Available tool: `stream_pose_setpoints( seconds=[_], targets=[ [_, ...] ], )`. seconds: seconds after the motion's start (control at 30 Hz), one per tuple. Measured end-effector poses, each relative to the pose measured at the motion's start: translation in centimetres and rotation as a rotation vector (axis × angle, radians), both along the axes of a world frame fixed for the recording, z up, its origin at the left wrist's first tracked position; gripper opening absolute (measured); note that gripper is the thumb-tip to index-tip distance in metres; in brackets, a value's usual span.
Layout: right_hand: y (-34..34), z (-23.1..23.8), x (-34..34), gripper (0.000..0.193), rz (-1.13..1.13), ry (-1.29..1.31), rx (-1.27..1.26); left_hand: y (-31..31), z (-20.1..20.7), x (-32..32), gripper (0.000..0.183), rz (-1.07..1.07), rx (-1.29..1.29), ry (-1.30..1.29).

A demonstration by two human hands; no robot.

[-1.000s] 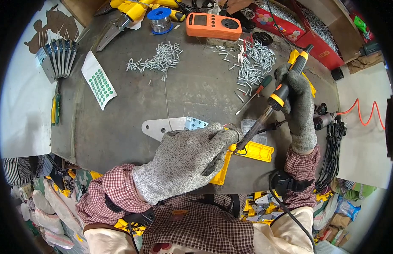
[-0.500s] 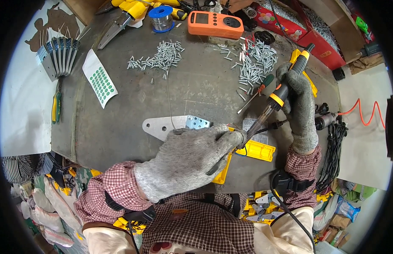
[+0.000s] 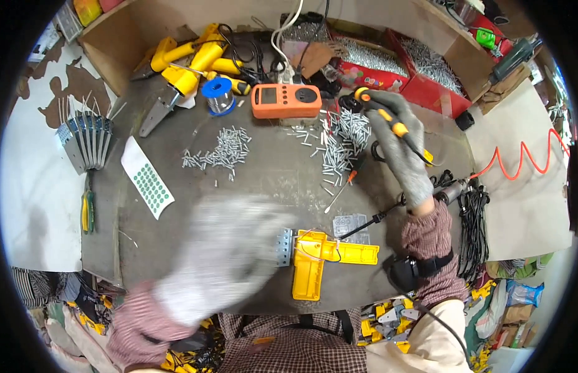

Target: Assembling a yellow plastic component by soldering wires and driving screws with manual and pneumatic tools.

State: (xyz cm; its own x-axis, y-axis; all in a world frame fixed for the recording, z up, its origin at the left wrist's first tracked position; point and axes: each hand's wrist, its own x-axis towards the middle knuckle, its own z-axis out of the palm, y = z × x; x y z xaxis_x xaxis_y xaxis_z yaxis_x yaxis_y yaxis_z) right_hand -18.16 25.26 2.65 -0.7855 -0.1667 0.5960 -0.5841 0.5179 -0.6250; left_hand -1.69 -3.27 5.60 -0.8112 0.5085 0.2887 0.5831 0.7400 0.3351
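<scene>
My gloved right hand [image 3: 398, 140] is closed round the black-and-yellow handle of a soldering iron [image 3: 398, 128], up beside the back-right screw pile. The iron's tip does not show clearly. My gloved left hand [image 3: 230, 248] is smeared by motion over the front left of the bench, its fingers unreadable. Right of it lies an opened yellow plastic housing [image 3: 307, 276] with thin wires inside. A perforated metal piece [image 3: 284, 247] sits at the housing's left side, next to my left hand. A black cable [image 3: 370, 225] runs into the housing from the upper right.
Screw piles [image 3: 223, 151] lie mid-bench, near a solder spool [image 3: 218, 98] and an orange meter [image 3: 286, 101]. A screwdriver [image 3: 345, 186] lies right of centre. A sheet of green stickers [image 3: 147, 177] is at left. Red screw boxes [image 3: 426, 84] stand at the back right.
My right hand has moved the soldering iron away from the housing, toward the back. My left hand has come off the housing and moved left. The whole view has shifted.
</scene>
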Motion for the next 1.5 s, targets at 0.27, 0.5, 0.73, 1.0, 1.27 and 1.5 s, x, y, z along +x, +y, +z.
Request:
stream_pose_setpoints(
  seconds=[0.27, 0.5, 0.73, 1.0, 1.27, 1.5],
  targets=[
    [-0.7, -3.6, -9.1, 0.045, -0.238, 0.129, 0.707, 12.1, -4.5, -7.1, 0.042, -0.448, -0.106, -0.506],
    [4.6, 1.9, 9.0, 0.031, 0.559, -0.321, 0.807, 6.6, -3.3, -5.6, 0.012, -0.227, 0.543, -0.714],
    [1.5, 0.0, 11.9, 0.03, 0.402, -0.885, 0.439, 5.6, -7.8, -1.6, 0.035, -0.101, 0.3, -0.194],
    [0.1, -2.9, 14.2, 0.022, 0.301, -0.69, 0.301, 4.9, -9.8, 0.3, 0.033, 0.018, 0.197, -0.144],
    [-0.3, -3.4, 14.0, 0.023, 0.274, -0.194, 0.746, 4.6, -9.8, 0.5, 0.03, 0.015, 0.19, -0.097],
    [-0.9, -6.7, 10.9, 0.017, 0.195, -0.191, 0.449, 6.4, -7.3, 2.1, 0.034, -0.033, -0.117, 0.021]
  ],
)
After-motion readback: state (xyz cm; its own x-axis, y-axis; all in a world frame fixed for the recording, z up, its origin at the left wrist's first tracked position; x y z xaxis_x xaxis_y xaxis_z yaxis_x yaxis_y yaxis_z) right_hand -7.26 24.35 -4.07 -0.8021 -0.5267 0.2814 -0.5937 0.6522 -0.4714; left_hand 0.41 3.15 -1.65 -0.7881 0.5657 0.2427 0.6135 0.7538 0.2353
